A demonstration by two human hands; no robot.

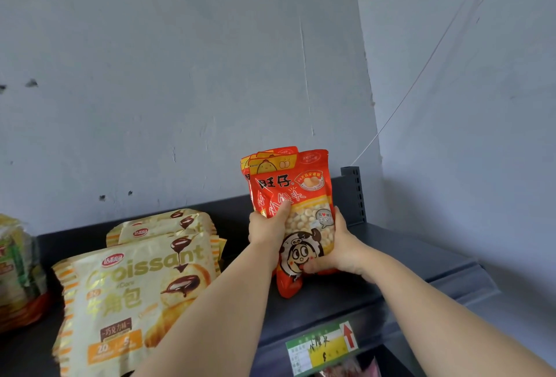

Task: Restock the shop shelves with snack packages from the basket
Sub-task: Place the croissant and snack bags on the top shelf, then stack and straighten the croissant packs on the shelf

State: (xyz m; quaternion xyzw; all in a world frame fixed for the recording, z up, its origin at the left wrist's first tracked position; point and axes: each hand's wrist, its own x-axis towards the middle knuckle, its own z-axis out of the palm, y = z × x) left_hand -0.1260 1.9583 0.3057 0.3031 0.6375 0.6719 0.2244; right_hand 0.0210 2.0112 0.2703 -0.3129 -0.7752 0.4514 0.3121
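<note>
I hold the red bags (304,196) upright on the shelf (406,256), left grip (267,227) and right grip (341,245) both clasping them; next I'd settle them, then release.

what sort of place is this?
Likely a small shop: a dark metal shelf with a price label on its front edge, stacked croissant packs, and red snack bags gripped by the left hand and right hand.

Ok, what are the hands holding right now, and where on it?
Both hands hold a bunch of red snack bags upright: the left hand grips the left edge at mid-height, the right hand the lower right side.
</note>
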